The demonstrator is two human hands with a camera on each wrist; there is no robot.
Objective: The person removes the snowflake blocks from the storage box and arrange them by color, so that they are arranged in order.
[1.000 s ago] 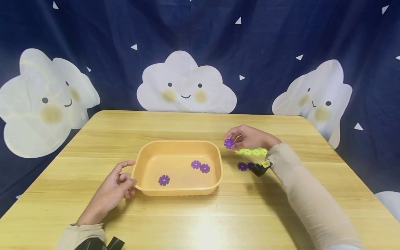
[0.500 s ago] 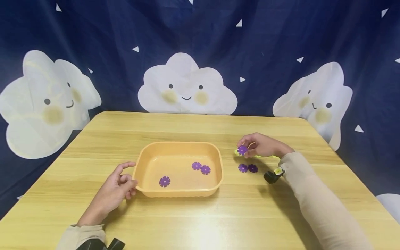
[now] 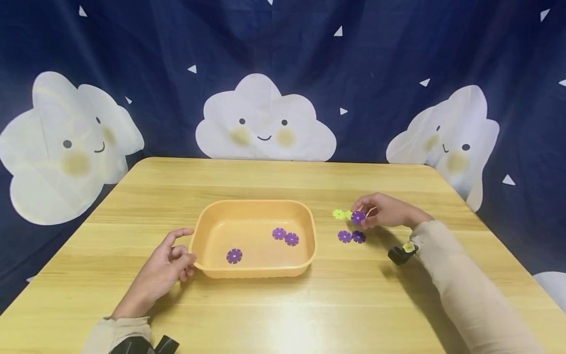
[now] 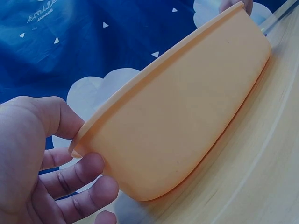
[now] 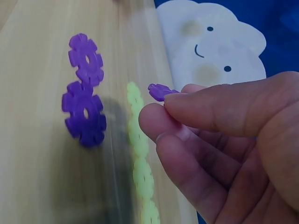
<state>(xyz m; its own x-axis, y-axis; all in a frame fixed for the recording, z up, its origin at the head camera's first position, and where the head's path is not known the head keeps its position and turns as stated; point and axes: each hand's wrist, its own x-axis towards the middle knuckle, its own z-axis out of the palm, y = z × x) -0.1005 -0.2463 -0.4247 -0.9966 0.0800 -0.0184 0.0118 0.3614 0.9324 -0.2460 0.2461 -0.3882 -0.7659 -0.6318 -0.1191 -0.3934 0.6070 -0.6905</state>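
My left hand [image 3: 161, 269] grips the left rim of a yellow-orange plastic basin [image 3: 254, 273]; in the left wrist view the thumb [image 4: 65, 119] lies on the rim's corner. Inside the basin lie a single purple snowflake disc [image 3: 234, 255] and a joined purple pair [image 3: 285, 236]. My right hand [image 3: 389, 211] pinches another purple snowflake disc [image 3: 357, 218] between thumb and index finger, above a row of linked yellow-green snowflake discs [image 5: 142, 175]. Nearer me on the table, two joined purple discs [image 3: 351, 237] lie flat. In the head view the right hand hides most of the green row.
The wooden table [image 3: 247, 314] runs back to a dark blue curtain [image 3: 168, 39] printed with smiling clouds. Black wrist cameras [image 3: 401, 254] sit on both wrists. The basin stands left of the loose discs.
My right hand has moved right and slightly nearer me with the purple disc, now over the green row. The left hand stays at the basin rim.
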